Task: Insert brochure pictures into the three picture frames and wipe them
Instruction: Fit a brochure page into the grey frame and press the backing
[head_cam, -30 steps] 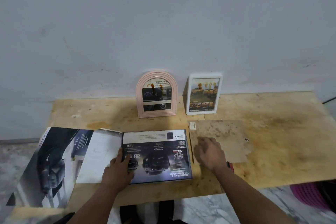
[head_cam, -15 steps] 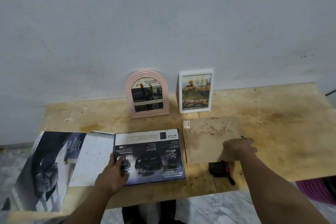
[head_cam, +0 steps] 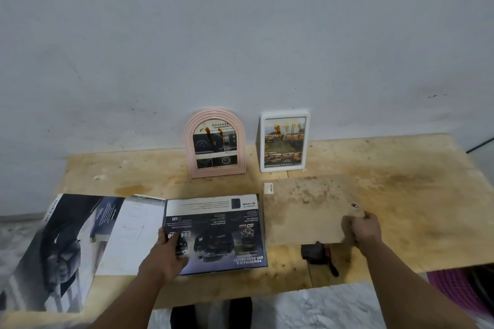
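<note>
The right hand point(head_cam: 364, 230) grips the near right corner of a brown board point(head_cam: 307, 208), perhaps lifting it slightly. The left hand point(head_cam: 167, 256) lies flat, fingers extended, on the open brochure point(head_cam: 213, 232). Far behind, a pink arched frame point(head_cam: 214, 143) and a white frame point(head_cam: 284, 141) stand upright against the wall.
</note>
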